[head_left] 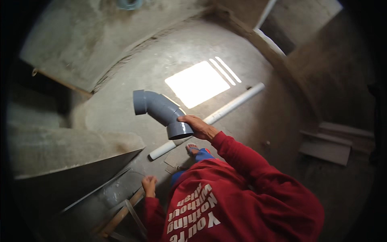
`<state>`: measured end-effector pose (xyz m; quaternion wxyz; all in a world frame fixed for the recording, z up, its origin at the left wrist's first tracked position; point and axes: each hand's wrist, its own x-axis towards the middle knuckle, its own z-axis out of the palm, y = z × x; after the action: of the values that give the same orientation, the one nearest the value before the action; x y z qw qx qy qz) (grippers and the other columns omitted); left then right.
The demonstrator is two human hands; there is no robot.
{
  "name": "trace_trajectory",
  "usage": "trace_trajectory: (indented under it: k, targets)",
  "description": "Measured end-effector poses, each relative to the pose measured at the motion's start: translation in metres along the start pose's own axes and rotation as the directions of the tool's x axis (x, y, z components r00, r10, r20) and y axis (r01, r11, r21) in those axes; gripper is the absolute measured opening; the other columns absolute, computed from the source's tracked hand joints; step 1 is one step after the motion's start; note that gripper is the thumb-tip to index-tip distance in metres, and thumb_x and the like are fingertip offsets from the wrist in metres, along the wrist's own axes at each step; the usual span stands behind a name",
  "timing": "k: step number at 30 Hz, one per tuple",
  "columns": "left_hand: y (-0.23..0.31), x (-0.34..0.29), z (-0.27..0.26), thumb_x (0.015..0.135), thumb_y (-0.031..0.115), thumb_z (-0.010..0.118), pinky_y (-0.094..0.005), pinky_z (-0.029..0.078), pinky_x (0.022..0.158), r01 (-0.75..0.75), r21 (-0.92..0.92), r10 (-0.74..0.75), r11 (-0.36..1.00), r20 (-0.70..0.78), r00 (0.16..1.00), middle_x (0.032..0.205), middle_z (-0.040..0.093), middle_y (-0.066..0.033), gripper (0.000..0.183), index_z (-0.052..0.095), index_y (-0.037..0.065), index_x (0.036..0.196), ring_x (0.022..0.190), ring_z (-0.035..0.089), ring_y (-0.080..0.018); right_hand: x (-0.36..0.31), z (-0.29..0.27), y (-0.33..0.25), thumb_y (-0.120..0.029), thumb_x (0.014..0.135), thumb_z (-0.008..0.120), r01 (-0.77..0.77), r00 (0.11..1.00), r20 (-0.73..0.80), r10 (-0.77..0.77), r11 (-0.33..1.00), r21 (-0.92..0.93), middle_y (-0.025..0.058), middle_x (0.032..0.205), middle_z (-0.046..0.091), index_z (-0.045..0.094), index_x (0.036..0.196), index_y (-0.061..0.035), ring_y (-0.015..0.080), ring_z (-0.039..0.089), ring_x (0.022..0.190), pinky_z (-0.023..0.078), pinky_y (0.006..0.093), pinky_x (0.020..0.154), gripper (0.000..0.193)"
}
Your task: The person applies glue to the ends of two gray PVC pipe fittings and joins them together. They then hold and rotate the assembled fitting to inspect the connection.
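My right hand [197,127] grips a grey plastic pipe elbow [159,108] by its near end. The elbow is a curved piece with wide sockets; one opens toward me at the bottom, the other points left. It is held up above the floor, in front of a long white pipe [236,104]. Lower down on the left, my left hand [149,185] hangs with its fingers pinched together. Whether anything is between those fingers is too small to make out.
The long white pipe lies slantwise across the concrete floor [129,78]. A low concrete ledge [80,151] juts in from the left. Wooden pieces [121,215] stand below my left hand. Boards [326,147] lie at the right. Sunlight falls in a bright patch [197,82].
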<state>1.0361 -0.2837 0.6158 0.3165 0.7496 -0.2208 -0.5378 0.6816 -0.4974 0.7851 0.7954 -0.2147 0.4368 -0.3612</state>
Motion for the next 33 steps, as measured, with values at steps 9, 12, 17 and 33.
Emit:
trace_trajectory:
  k: [9, 12, 17, 33]
  targets:
    - [-0.153, -0.021, -0.044, 0.083, 0.000, 0.075, -0.0312, 0.058, 0.065, 0.055, 0.393, -0.150, 0.918, 0.215, 0.965, 0.078, 0.071, -0.0080, 0.010, 0.067, 0.001, 0.089, 0.064, 0.067, -0.0167, -0.037, -0.002, 0.004, -0.035, 0.097, 0.071, 0.001, 0.984, -0.175, 0.026, 0.988, 0.154, 0.0095, 0.109, 0.070, 0.061, 0.123, -0.0009, 0.0194, 0.069, 0.096, 0.057, 0.0362, 0.089, 0.044]
    - [-0.105, -0.013, -0.048, 0.083, 0.000, 0.075, -0.0315, 0.059, 0.066, 0.182, 0.159, -0.215, 0.970, 0.222, 0.951, 0.078, 0.071, -0.0083, 0.010, 0.067, 0.001, 0.090, 0.065, 0.068, -0.0174, -0.058, -0.004, 0.009, -0.037, 0.097, 0.070, -0.012, 0.972, -0.225, 0.063, 0.976, 0.219, 0.0115, 0.115, 0.070, 0.058, 0.128, -0.0021, 0.0224, 0.069, 0.102, 0.056, 0.0397, 0.096, 0.048]
    - [-0.027, 0.000, -0.055, 0.085, 0.003, 0.077, -0.0348, 0.058, 0.065, 0.186, -0.152, -0.171, 0.971, 0.108, 0.979, 0.082, 0.071, -0.0099, 0.017, 0.067, -0.001, 0.098, 0.072, 0.071, -0.0216, -0.082, 0.013, 0.008, -0.039, 0.097, 0.070, -0.057, 0.954, -0.267, 0.135, 0.958, 0.279, 0.0110, 0.116, 0.071, 0.058, 0.128, -0.0048, 0.0225, 0.070, 0.104, 0.056, 0.0404, 0.098, 0.048]
    - [-0.083, -0.109, -0.013, 0.089, 0.015, 0.077, -0.0325, 0.055, 0.051, 0.281, 0.355, -0.389, 0.892, 0.283, 0.877, 0.079, 0.073, -0.0086, 0.020, 0.074, -0.004, 0.095, 0.059, 0.068, -0.0176, -0.186, -0.043, 0.002, -0.049, 0.088, 0.076, 0.053, 0.915, -0.392, 0.097, 0.933, 0.355, 0.0148, 0.127, 0.067, 0.053, 0.140, -0.0044, 0.0302, 0.066, 0.116, 0.051, 0.0494, 0.108, 0.072]
